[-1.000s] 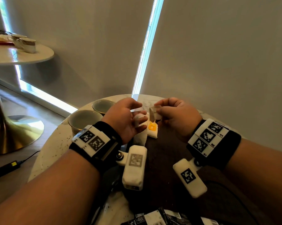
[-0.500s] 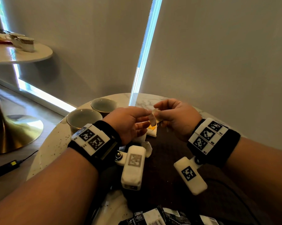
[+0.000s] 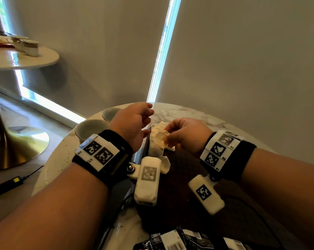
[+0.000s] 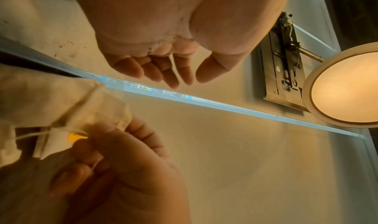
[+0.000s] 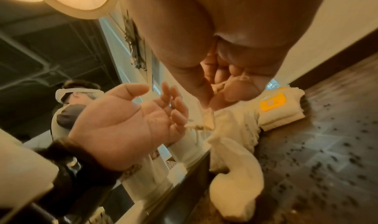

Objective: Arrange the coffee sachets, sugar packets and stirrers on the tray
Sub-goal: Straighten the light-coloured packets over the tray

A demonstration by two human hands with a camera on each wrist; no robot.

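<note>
Packet (image 3: 159, 137) is pinched by the right hand (image 3: 187, 134); left hand (image 3: 132, 121), at 9 o'clock, is empty, fingers relaxed. Best laid flat on the tray (image 3: 179, 195), tbh.

A round marble desk (image 3: 185, 112) carries a dark rectangular tray (image 3: 179, 201) at its middle. Crumpled white paper sachets (image 3: 155, 150) lie along the tray's left edge. Two pale ceramic cups (image 3: 91, 128) stand on the desk left of the tray, one behind the other. Black printed packets (image 3: 172, 241) lie at the near edge. A second round table (image 3: 24, 57) stands far left, behind.
</note>
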